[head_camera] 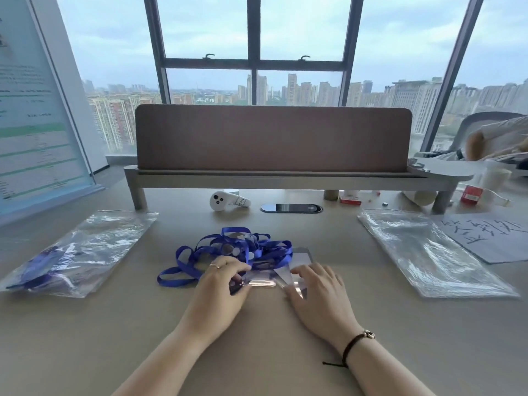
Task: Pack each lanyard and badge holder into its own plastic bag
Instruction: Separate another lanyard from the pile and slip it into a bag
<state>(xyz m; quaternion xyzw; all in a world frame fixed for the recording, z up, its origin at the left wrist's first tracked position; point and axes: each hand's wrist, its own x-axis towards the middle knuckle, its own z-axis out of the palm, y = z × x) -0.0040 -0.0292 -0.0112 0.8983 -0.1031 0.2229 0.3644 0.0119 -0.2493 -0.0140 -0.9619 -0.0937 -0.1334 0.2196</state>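
Two bare forearms are stretched out over the desk (85,338), and a dark cord bracelet (353,345) is worn on the right wrist. With the tangle of blue lanyards (228,250) taken as the landmark, the left hand (221,284) is placed at its near edge, fingers curled around the end of a clear badge holder (261,277); a ring is seen on one finger. Just right of that hand, the right hand (315,290) is laid with fingers bent over a second clear badge holder (298,262), which is pinched at its near corner. Both holders are touching the near right side of the tangle, and some straps are draped across them.

Well to the left of the lanyards, a plastic bag (85,250) is laid flat with blue straps already inside it. Well to the right, a stack of clear bags (428,252) is seen, partly overlapped by a sheet of paper (491,235) bearing handwriting. Beyond the tangle, a white controller (225,201) is set under a raised shelf (274,178) with a brown panel.
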